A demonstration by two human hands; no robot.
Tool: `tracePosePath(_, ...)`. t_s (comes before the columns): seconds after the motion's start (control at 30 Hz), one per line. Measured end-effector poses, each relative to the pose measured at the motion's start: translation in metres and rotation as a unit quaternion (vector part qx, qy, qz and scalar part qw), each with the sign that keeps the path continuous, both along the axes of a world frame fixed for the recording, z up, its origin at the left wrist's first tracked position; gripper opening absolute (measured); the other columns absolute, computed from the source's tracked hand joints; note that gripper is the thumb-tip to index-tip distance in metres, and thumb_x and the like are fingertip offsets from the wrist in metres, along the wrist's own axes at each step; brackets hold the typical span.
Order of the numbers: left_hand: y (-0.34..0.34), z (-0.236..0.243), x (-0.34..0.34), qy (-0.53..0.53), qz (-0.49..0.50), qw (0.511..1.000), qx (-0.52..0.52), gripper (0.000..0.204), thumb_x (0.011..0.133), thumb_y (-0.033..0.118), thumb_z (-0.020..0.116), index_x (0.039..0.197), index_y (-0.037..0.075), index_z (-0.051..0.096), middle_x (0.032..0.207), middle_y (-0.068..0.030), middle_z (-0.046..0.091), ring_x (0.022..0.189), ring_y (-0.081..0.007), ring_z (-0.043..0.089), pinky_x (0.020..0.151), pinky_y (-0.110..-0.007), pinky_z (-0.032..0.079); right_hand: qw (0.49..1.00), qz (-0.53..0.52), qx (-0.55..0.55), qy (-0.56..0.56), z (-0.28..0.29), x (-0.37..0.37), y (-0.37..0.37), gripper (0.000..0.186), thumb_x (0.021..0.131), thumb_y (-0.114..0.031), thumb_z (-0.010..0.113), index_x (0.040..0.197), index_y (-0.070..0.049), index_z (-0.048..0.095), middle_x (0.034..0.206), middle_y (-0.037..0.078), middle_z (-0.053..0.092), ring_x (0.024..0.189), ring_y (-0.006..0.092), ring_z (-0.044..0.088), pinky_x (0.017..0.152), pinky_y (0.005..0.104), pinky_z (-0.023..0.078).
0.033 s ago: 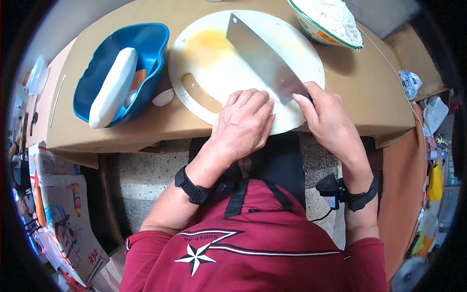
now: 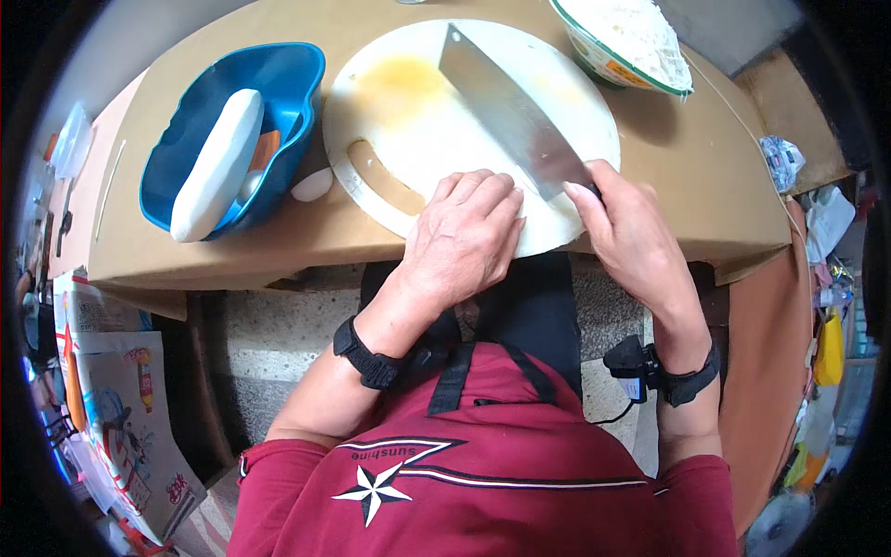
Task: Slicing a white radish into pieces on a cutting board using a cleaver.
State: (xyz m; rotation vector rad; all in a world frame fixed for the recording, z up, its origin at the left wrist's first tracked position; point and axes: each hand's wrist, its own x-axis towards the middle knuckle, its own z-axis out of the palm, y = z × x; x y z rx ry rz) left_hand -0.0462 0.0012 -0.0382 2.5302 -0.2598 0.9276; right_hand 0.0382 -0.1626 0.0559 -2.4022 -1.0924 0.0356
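Note:
My right hand [image 2: 631, 223] grips a cleaver [image 2: 510, 111] by its dark handle. Its broad blade slants up and left across the round white cutting board [image 2: 376, 79]. Close to the blade's lower end, my left hand [image 2: 467, 227] is curled down at the board's near edge, fingers together. Whatever lies beneath those fingers is hidden, white against white. To the left, a blue plastic basin [image 2: 190, 107] holds a long peeled white radish [image 2: 218, 167] and an orange-brown object [image 2: 265, 148]. A white slice [image 2: 313, 186] rests on the table between basin and board.
At the far right of the board stands a green-rimmed bowl [image 2: 580, 45] heaped with fine white shreds [image 2: 640, 42]. Brown covering lies over the table [image 2: 130, 246]. A crumpled plastic bag [image 2: 781, 160] sits by the right edge, and a printed carton [image 2: 130, 399] stands low at left.
The cleaver and my right hand have shifted slightly to the right, the blade tilting a little. My left hand stays in the same place.

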Motion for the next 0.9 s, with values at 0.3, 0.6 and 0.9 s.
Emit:
tracePosePath(0.3,0.002,-0.007,0.000,-0.032,0.000,0.999,-0.011,0.021,0.081,0.007,0.069,0.101,0.002,0.064,0.105,-0.0126,0.065,0.101,-0.0308,0.062,0.089,-0.040,0.049,0.975,-0.078,0.074,0.196,0.007,-0.010,-0.030,0.025,0.098,-0.022,0.056,0.098,0.003,0.058,0.063,0.011,0.058,0.051,0.0198,0.056,0.051,0.0324,0.045)
tracePosePath(0.6,0.000,-0.003,-0.001,-0.061,-0.008,0.998,0.004,0.029,0.082,0.013,0.071,0.108,0.004,0.065,0.111,-0.0111,0.064,0.106,-0.0291,0.061,0.092,-0.041,0.047,0.960,-0.062,0.120,0.247,-0.009,-0.010,-0.022,0.027,0.099,-0.024,0.055,0.105,0.002,0.058,0.062,0.004,0.055,0.050,0.0092,0.054,0.046,0.0273,0.044)
tracePosePath(0.9,-0.002,0.000,-0.003,0.009,0.007,0.996,0.089,0.039,0.083,0.029,0.071,0.113,0.005,0.065,0.115,-0.0086,0.063,0.114,-0.0261,0.056,0.100,-0.042,0.041,0.989,-0.027,0.017,0.147,0.004,-0.009,-0.012,0.030,0.095,-0.021,0.056,0.101,0.008,0.056,0.089,0.034,0.060,0.091,0.0510,0.058,0.076,0.0504,0.046)
